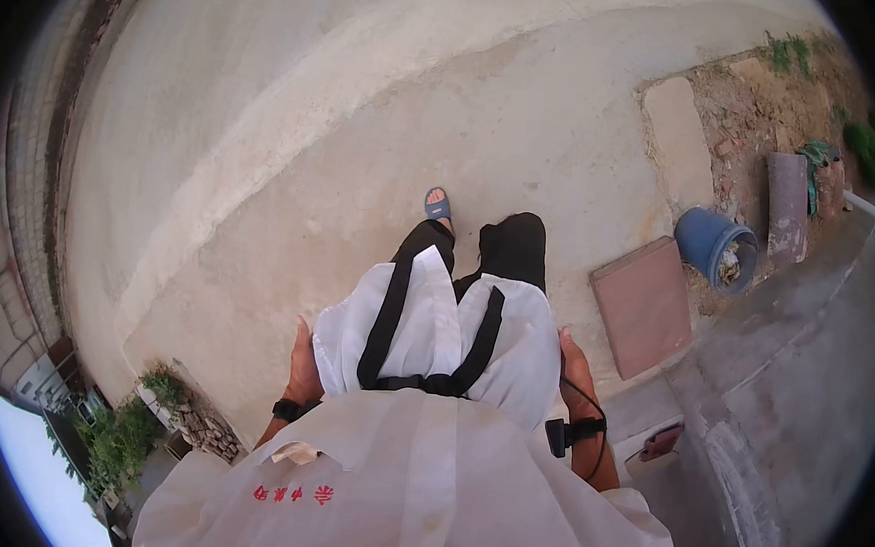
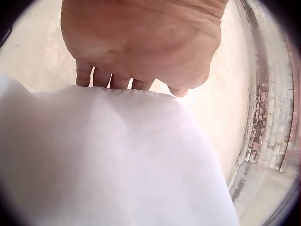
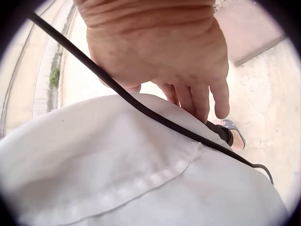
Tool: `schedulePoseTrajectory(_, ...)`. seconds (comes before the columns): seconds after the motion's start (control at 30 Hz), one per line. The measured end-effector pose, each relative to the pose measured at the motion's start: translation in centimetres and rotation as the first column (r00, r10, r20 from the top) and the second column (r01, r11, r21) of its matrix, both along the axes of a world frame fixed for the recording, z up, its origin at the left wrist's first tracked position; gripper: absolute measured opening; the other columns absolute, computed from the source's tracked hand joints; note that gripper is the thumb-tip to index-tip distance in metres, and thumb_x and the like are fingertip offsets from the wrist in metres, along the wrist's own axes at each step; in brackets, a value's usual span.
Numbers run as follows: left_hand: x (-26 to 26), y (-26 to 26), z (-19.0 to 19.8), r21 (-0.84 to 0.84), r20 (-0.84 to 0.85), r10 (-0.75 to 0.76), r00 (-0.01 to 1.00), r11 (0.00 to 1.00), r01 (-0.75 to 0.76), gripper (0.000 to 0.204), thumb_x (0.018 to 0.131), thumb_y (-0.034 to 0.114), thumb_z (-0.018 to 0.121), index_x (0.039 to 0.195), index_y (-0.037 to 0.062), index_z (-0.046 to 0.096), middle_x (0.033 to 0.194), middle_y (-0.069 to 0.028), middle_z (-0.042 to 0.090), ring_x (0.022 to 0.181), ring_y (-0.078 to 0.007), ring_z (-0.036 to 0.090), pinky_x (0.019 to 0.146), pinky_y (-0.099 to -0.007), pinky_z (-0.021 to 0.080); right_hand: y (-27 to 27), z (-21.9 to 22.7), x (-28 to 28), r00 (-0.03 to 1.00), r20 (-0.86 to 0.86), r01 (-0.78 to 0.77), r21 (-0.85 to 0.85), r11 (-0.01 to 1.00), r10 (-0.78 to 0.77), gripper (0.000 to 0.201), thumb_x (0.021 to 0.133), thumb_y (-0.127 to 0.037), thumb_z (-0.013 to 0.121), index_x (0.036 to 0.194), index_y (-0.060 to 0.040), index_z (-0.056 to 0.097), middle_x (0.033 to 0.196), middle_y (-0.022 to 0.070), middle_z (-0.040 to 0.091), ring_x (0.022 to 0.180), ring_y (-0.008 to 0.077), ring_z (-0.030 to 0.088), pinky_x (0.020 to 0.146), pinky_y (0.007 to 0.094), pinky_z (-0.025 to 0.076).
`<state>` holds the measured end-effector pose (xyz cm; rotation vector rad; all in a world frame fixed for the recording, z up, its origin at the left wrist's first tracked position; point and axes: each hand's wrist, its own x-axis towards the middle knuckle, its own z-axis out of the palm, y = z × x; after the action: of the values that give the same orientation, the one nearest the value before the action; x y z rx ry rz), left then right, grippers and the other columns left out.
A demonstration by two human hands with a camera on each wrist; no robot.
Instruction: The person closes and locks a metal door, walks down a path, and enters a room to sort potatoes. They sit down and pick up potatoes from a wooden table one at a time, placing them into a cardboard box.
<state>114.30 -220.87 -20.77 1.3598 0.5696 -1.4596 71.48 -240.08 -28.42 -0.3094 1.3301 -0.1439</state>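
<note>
My left hand [image 1: 304, 368] hangs at the left side of the white shirt [image 1: 414, 493]. In the left wrist view its palm faces the camera and its spread fingers [image 2: 120, 81] drop behind the shirt's edge, tips hidden. On the other side, my right hand [image 1: 576, 374] hangs beside the shirt. The right wrist view shows its fingers [image 3: 218, 96] loosely extended, some partly covered by the shirt. Nothing shows in either hand. A black cable [image 3: 150, 113] crosses in front of the right hand. Black straps [image 1: 386, 331] lie over the shirt front.
Pale concrete ground [image 1: 344, 168] spreads ahead of the feet; one wears a blue slipper [image 1: 438, 203]. To the right are a reddish square slab [image 1: 643, 306], a tipped blue bucket [image 1: 705, 240] and a rubble patch [image 1: 757, 123]. A brick wall [image 1: 35, 179] runs along the left.
</note>
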Motion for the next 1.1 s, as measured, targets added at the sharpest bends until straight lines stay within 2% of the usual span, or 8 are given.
schedulePoseTrajectory(0.2, 4.4, -18.1, -1.1, -0.125, 0.04, -0.232, 0.972, 0.964, 0.235, 0.062, 0.104, 0.047, 0.043, 0.136, -0.0051, 0.049, 0.13, -0.0172, 0.06, 0.118, -0.0291, 0.059, 0.101, -0.0413, 0.046, -14.1, -0.8, 1.2, 0.991, -0.028, 0.131, -0.026, 0.991, -0.131, 0.028, 0.096, -0.031, 0.069, 0.1, -0.0037, 0.065, 0.091, 0.0007, 0.066, 0.082, 0.0106, 0.059, 0.079, 0.027, 0.046)
schedulePoseTrajectory(0.33, 1.7, -31.6, -2.8, 0.021, 0.29, -0.321, 0.902, 0.944, 0.33, 0.045, 0.104, 0.037, 0.046, 0.12, -0.0029, 0.059, 0.104, -0.0168, 0.07, 0.091, -0.0283, 0.069, 0.082, -0.0409, 0.056, -25.0, -3.5, 0.6, 0.988, -0.019, 0.153, -0.093, 0.984, -0.155, 0.027, 0.096, -0.027, 0.068, 0.109, -0.0028, 0.067, 0.097, 0.0027, 0.07, 0.083, 0.0119, 0.063, 0.079, 0.0269, 0.049)
schedulePoseTrajectory(0.37, 3.8, -30.7, -9.5, 0.393, 0.59, -0.669, 0.452, 0.727, 0.563, 0.035, 0.103, 0.036, 0.051, 0.102, 0.0027, 0.062, 0.074, -0.007, 0.064, 0.064, -0.0196, 0.062, 0.057, -0.035, 0.051, -27.9, -3.6, 0.5, 0.99, -0.065, 0.116, -0.123, 0.986, -0.125, 0.029, 0.096, -0.03, 0.068, 0.108, -0.0036, 0.068, 0.092, 0.0004, 0.068, 0.081, 0.0103, 0.06, 0.076, 0.0251, 0.047)
schedulePoseTrajectory(0.6, 0.1, -66.4, -4.0, 0.215, 0.483, -0.706, 0.517, 0.669, 0.712, 0.034, 0.103, 0.036, 0.052, 0.099, 0.0035, 0.061, 0.072, -0.0059, 0.061, 0.061, -0.0184, 0.058, 0.055, -0.0342, 0.047, -43.6, -5.2, 1.1, 0.978, -0.18, 0.062, -0.239, 0.969, -0.107, 0.041, 0.098, -0.032, 0.065, 0.123, 0.0009, 0.064, 0.1, 0.0046, 0.07, 0.089, 0.0149, 0.064, 0.083, 0.0295, 0.051)
schedulePoseTrajectory(0.67, 0.1, -75.1, -3.7, 0.19, 0.496, -0.725, 0.477, 0.627, 0.756, 0.034, 0.102, 0.036, 0.052, 0.099, 0.0037, 0.06, 0.071, -0.0056, 0.06, 0.06, -0.018, 0.057, 0.054, -0.034, 0.046, -46.6, -9.8, 1.1, 0.949, -0.312, -0.098, -0.451, 0.887, -0.054, 0.038, 0.085, -0.012, 0.064, 0.122, -0.0067, 0.065, 0.114, 0.0205, 0.067, 0.112, 0.036, 0.063, 0.096, 0.0469, 0.052)
schedulePoseTrajectory(0.8, 1.3, -92.1, -4.0, 0.127, 0.549, -0.739, 0.391, 0.536, 0.835, 0.033, 0.102, 0.036, 0.052, 0.098, 0.0042, 0.06, 0.07, -0.0051, 0.058, 0.058, -0.0173, 0.055, 0.052, -0.0336, 0.044, -55.6, -11.5, 0.8, 0.957, -0.249, 0.021, -0.451, 0.892, -0.148, 0.056, 0.076, -0.013, 0.068, 0.132, -0.0104, 0.061, 0.13, 0.0194, 0.061, 0.132, 0.0345, 0.049, 0.112, 0.0462, 0.04)
schedulePoseTrajectory(0.93, 2.0, -108.9, -2.5, 0.062, 0.616, -0.73, 0.297, 0.421, 0.905, 0.032, 0.102, 0.036, 0.052, 0.097, 0.0046, 0.059, 0.068, -0.0045, 0.056, 0.057, -0.0166, 0.053, 0.051, -0.0331, 0.043, -66.0, -10.8, 1.9, 0.897, -0.435, -0.207, -0.259, 0.943, 0.078, 0.063, 0.081, -0.009, 0.063, 0.143, -0.0158, 0.053, 0.14, 0.0146, 0.055, 0.138, 0.0328, 0.044, 0.115, 0.0454, 0.037)
schedulePoseTrajectory(1.1, -1.6, -127.3, 2.2, -0.004, 0.693, -0.696, 0.188, 0.257, 0.966, 0.032, 0.102, 0.036, 0.053, 0.095, 0.0052, 0.058, 0.066, -0.0038, 0.054, 0.055, -0.0157, 0.051, 0.049, -0.0325, 0.04, -73.3, -11.3, 4.0, 0.762, -0.586, -0.019, -0.447, 0.894, -0.277, 0.039, 0.087, -0.014, 0.057, 0.125, -0.0134, 0.066, 0.127, 0.0182, 0.062, 0.128, 0.0324, 0.053, 0.108, 0.0467, 0.044)
